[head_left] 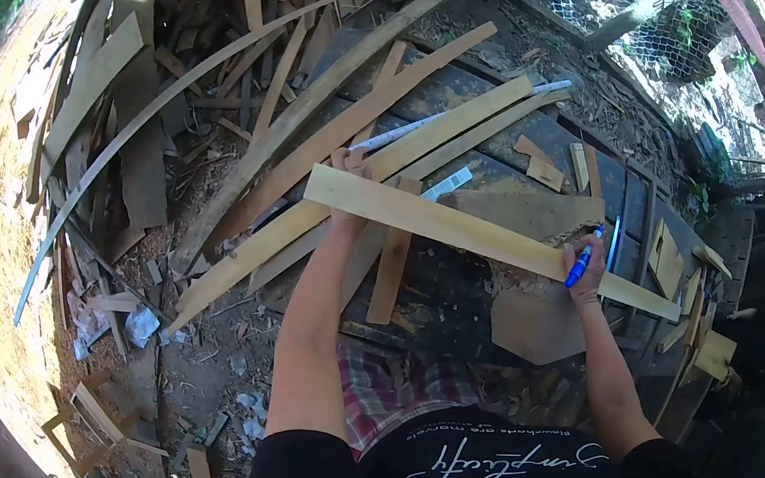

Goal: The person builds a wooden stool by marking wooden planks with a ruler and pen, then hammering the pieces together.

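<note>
A long pale wooden board [461, 227] slants across the view, from upper left down to the right. Near its upper left end my left hand [349, 184] is closed round it, with the palm partly hidden under the board. Toward its lower right part my right hand [587, 269] holds a blue marker [584, 259], resting against the board. Below and beyond the board lie more long planks, among them a pale one [455, 127] and a reddish-brown one [365, 127]. A small white label [447, 185] lies just beyond the board.
A dark work table [429, 277] carries wood offcuts and a brown hexagonal piece [536, 323]. Scrap wood [204, 57] is heaped on the ground beyond. Crumpled plastic [142, 325] lies at left. More wood pieces [716, 354] stand at the lower right.
</note>
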